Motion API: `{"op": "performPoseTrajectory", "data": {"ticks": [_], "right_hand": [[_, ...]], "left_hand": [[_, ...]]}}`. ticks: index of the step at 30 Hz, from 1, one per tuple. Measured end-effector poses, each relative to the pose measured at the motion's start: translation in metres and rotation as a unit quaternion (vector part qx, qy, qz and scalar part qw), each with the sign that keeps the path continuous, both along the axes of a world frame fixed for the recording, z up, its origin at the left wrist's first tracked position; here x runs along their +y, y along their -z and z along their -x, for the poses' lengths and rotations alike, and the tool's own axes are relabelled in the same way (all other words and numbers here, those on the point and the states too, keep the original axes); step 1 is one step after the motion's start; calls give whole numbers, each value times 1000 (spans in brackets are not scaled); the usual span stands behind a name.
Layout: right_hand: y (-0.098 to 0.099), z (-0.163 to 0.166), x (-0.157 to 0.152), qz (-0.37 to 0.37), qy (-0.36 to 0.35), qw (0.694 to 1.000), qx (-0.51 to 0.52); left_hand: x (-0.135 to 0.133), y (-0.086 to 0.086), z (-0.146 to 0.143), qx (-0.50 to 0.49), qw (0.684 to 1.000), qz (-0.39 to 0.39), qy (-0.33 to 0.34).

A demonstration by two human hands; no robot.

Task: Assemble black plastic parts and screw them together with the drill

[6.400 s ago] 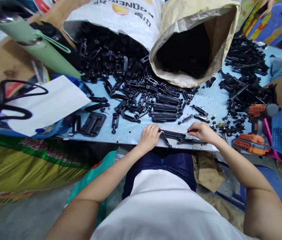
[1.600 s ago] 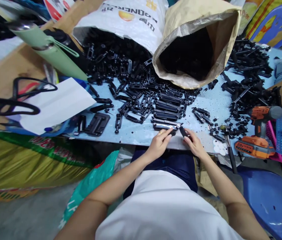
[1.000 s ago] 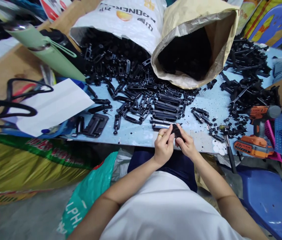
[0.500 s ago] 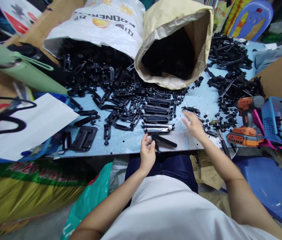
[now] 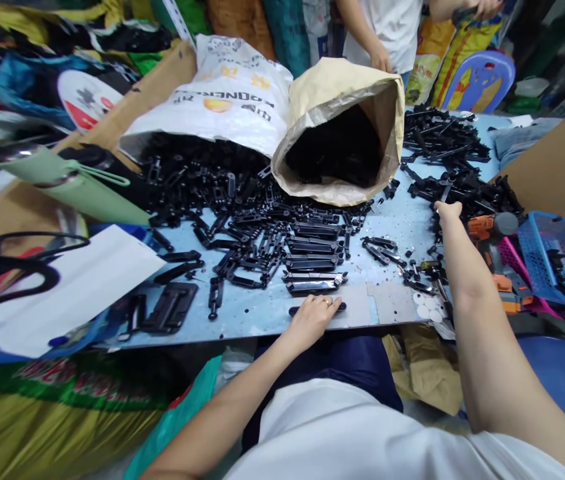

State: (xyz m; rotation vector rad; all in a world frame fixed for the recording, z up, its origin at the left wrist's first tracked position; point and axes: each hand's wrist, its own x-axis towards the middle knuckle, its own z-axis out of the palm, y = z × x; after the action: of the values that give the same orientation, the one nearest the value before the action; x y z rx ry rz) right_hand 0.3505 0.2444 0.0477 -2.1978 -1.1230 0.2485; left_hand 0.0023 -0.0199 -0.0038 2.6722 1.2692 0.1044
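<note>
My left hand (image 5: pixel 315 315) is closed over a long black bar-shaped part (image 5: pixel 342 307) at the table's front edge; the part's rounded ends show on either side of the fingers. My right hand (image 5: pixel 448 212) is stretched out to the heap of black plastic parts (image 5: pixel 467 183) at the right. Its thumb points left, and its other fingers are hard to make out against the heap. Just beyond my left hand lies a neat row of black arm-like parts (image 5: pixel 315 262). A few loose black arms (image 5: pixel 381 248) lie between the row and the right heap.
A white sack (image 5: pixel 222 100) and a paper sack (image 5: pixel 332 193) lie open with black parts inside. An orange cordless drill (image 5: pixel 482 228) and a blue basket (image 5: pixel 557 233) stand at the right. Left are a green bottle (image 5: pixel 92 187) and white paper (image 5: pixel 77 287). Another person (image 5: pixel 382 33) stands behind.
My right hand has moved from the loose arms right and away to the heap. My left hand has turned palm down over the bar-shaped part, now lying along the edge. The view has tilted up.
</note>
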Motion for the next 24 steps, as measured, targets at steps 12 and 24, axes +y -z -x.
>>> {"op": "performPoseTrajectory", "data": {"ticks": [12,24], "right_hand": [[9,95,-200,147,-611,763,-153],[19,146,-252,161,-629,664,-372]], "left_hand": [[15,-1,0,-49,993,88,-58],[6,-9,3,-81,992,71,-64]]}}
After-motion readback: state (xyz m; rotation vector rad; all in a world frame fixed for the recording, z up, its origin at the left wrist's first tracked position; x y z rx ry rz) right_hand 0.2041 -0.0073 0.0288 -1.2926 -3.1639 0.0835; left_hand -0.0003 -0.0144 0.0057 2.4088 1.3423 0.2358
